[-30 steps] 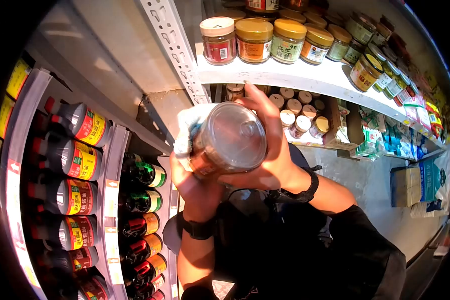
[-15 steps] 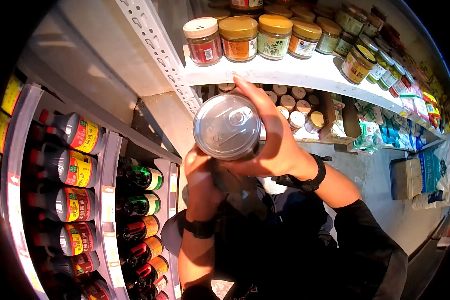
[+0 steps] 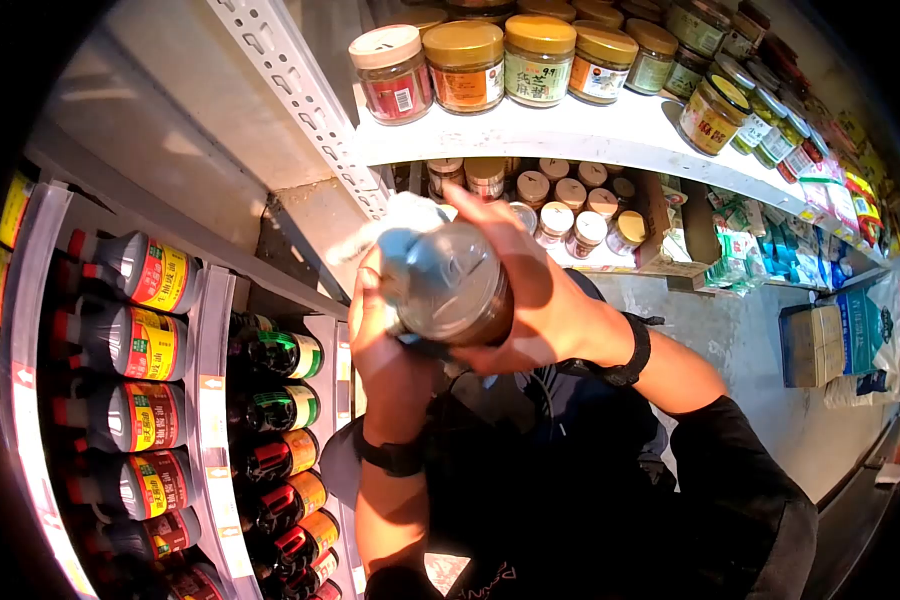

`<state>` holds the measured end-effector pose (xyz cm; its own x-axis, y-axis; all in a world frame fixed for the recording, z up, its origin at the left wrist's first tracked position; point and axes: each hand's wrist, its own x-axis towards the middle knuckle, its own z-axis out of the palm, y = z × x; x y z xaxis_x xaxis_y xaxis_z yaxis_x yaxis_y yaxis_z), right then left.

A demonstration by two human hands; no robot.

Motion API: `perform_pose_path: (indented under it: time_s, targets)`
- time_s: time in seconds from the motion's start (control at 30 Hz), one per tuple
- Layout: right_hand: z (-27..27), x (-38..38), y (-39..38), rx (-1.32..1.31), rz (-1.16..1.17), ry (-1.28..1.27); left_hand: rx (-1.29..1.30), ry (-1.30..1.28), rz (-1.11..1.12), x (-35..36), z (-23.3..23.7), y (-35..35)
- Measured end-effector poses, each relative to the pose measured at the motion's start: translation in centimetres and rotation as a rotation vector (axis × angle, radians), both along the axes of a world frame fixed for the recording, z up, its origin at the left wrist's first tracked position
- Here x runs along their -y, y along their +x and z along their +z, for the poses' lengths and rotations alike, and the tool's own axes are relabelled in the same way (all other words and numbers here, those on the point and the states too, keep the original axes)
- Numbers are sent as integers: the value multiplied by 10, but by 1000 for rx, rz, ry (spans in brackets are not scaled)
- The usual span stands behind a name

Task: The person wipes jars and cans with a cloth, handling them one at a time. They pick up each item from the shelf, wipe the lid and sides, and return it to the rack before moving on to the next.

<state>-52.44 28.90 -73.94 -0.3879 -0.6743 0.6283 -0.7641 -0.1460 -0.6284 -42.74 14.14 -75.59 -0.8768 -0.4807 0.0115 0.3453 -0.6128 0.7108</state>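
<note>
My right hand curves around a clear round jar with a see-through lid, its thumb and fingers on opposite sides. The lid tilts toward the camera, and a pull ring under it showed more sharply before. On the jar's left side is my left hand, closed on a pale, blurred cloth that is white and bluish and lies against the lid's edge. Motion smears the cloth, and part of the left fingers is hidden behind the jar.
A white shelf ahead carries several lidded jars. Beneath it stand more small jars beside a cardboard box. Dark sauce bottles lie on their sides in racks at left. Packages stand on the floor at right.
The pale cloth has come up from below onto the left of the jar's lid, along with my left hand. The jar has tilted and shifted slightly down. The view has shifted a little.
</note>
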Motion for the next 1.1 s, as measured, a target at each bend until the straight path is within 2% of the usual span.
perform_pose_path:
  time_s: [0.03,0.07,0.1,0.17,0.2,0.23,0.3,0.37,0.43,0.47,0.53,0.57,0.63,0.67,0.7,0.77,0.8,0.83,0.9,0.97,1.03,1.07,1.1]
  targets:
    - [-3,-1,-1,-82,26,57,20,-13,-12,3,1,0]
    - [-7,-2,-1,-9,47,159,-104,-169,-67,4,-2,0]
    - [-7,-5,-3,-11,40,156,-107,-172,-74,2,-3,1]
    - [0,-10,-5,91,-48,298,204,-799,15,-8,-1,4]
    - [-3,-10,-9,91,-90,274,195,-1010,112,-11,2,5]
    - [-8,-7,-13,93,-82,277,202,-1007,117,-11,3,7]
    - [-21,-5,-20,-21,-226,209,-26,-1311,130,-13,2,11]
    - [-26,-6,-16,57,-201,263,21,-1273,115,-13,-2,11]
    - [-33,-5,-12,3,24,219,234,-1158,64,-9,-5,5]
    - [-29,-2,-4,51,21,192,235,-1159,64,-9,-4,3]
    - [-25,-2,-2,-31,-5,142,254,-827,65,-13,1,-2]
    - [-24,-3,-2,-120,-25,95,248,-833,56,-12,2,-2]
    - [-17,-10,-4,-142,-46,122,266,-344,-173,-7,1,1]
    - [-9,-14,-4,-156,-39,121,257,-942,-88,-2,-6,4]
    - [-1,-18,-4,-173,-35,120,243,-942,-97,1,-17,5]
    - [7,-25,-4,-164,-50,153,179,-358,-223,-3,-19,-1]
    - [6,-27,-7,-285,-76,199,240,-180,-233,-7,-18,0]
    - [5,-29,-9,-408,-102,249,228,-184,-254,-10,-18,-3]
    - [4,-38,-12,-470,-153,243,303,-218,-188,-16,-21,-8]
    - [5,-46,-15,-430,-201,246,255,-267,-192,-15,-23,-8]
    - [12,-55,-13,-193,-276,81,315,-389,-288,-10,-27,-8]
    - [14,-62,-20,-340,-331,93,354,-560,-273,-13,-24,-7]
    - [17,-70,-30,-487,-389,106,352,-560,-274,-16,-20,-6]
